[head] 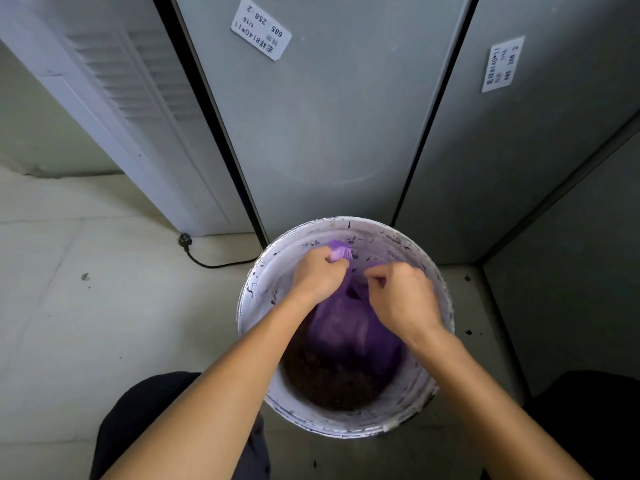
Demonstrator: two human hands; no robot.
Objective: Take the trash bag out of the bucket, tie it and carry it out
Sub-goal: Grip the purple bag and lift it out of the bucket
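Note:
A white, paint-flecked bucket (346,230) stands on the floor right in front of me. Inside it sits a purple trash bag (349,327) with dark brown rubbish showing beside it at the bottom. My left hand (318,271) is closed around a bunched end of the bag near the bucket's far rim, a purple tuft poking out above the fist. My right hand (401,296) pinches another part of the bag's top, close beside the left hand. Both hands are over the bucket's mouth.
Grey panels with white labels (261,27) rise directly behind the bucket. A white louvred unit (138,109) stands at the left, with a black plug and cable (187,242) on the pale floor. My dark-clothed knees (145,410) flank the bucket.

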